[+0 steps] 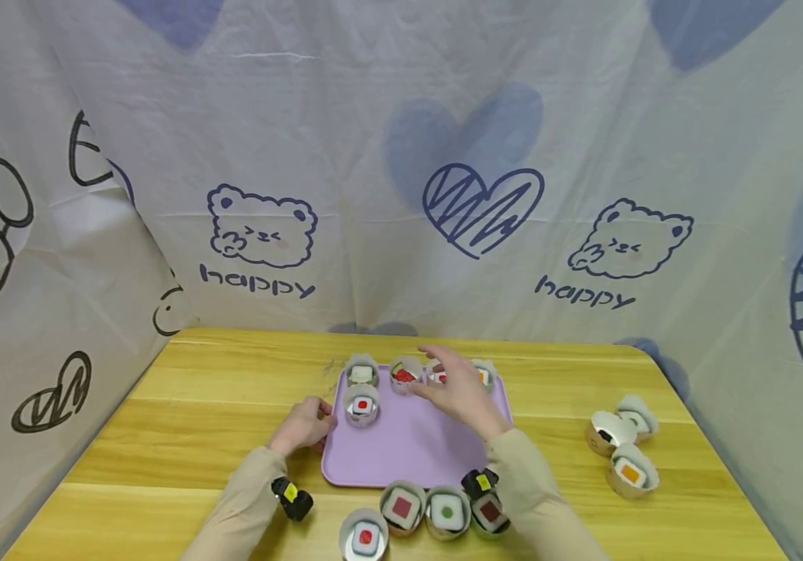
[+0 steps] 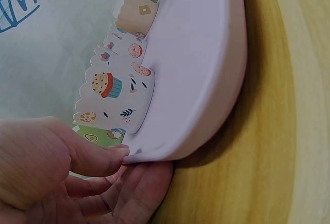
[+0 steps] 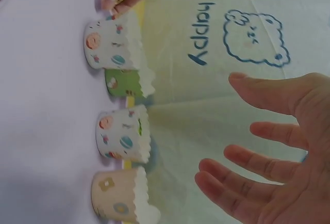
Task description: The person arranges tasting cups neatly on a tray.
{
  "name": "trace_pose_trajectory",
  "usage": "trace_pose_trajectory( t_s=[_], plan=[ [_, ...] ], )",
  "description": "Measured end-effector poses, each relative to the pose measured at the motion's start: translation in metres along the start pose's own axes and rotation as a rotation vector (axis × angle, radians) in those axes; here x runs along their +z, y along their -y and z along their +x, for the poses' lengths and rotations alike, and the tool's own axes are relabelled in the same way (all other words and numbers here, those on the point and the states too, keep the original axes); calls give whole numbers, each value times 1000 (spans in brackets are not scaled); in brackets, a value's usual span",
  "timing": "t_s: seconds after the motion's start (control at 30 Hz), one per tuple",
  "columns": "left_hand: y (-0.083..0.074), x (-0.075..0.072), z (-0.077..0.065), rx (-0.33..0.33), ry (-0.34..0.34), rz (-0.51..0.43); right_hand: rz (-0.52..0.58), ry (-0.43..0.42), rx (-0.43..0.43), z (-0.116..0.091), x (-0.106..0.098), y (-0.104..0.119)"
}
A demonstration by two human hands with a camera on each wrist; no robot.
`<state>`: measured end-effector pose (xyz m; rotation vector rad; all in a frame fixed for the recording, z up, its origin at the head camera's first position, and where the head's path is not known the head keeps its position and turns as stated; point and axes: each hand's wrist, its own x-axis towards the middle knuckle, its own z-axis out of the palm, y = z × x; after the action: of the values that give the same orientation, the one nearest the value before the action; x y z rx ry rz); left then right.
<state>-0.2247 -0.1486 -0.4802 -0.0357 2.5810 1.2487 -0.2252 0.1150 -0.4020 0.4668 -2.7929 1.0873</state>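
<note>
A lilac tray [image 1: 408, 444] lies on the table with several paper baking cups along its far edge and left side. My left hand [image 1: 303, 425] pinches the tray's left rim, thumb on top and fingers underneath, as the left wrist view shows. Beside that thumb stands a white cup with a cupcake print [image 2: 116, 92]. My right hand [image 1: 459, 387] hovers over the tray's far right part, fingers spread and holding nothing. It partly hides a cup with a red-marked piece [image 1: 438, 374]. To its left is a cup with red and green contents [image 1: 405, 375].
In front of the tray stand several filled cups, among them one with a green-dotted square [image 1: 447, 513] and one with a red-dotted square [image 1: 365, 538]. Three more cups, one with an orange-topped square [image 1: 631, 472], cluster at the right. A printed cloth [image 1: 373, 257] hangs behind the table.
</note>
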Motion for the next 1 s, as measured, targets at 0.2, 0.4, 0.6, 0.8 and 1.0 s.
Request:
trace_pose_trajectory(
  t_s=[0.2, 0.4, 0.6, 0.8, 1.0],
  plan=[
    [1, 0, 1, 11, -5, 0, -53, -104, -16, -8, -14, -12],
    [3, 2, 2, 37, -19, -8, -60, -146, 12, -18, -29, -22],
    [4, 1, 2, 26, -17, -5, -89, -189, 76, -29, -46, -33],
    [3, 1, 3, 28, -13, -1, -112, -208, 154, -38, -66, -53],
    [3, 1, 3, 18, -7, 1, -162, -202, 245, -48, -89, -77]
  ],
)
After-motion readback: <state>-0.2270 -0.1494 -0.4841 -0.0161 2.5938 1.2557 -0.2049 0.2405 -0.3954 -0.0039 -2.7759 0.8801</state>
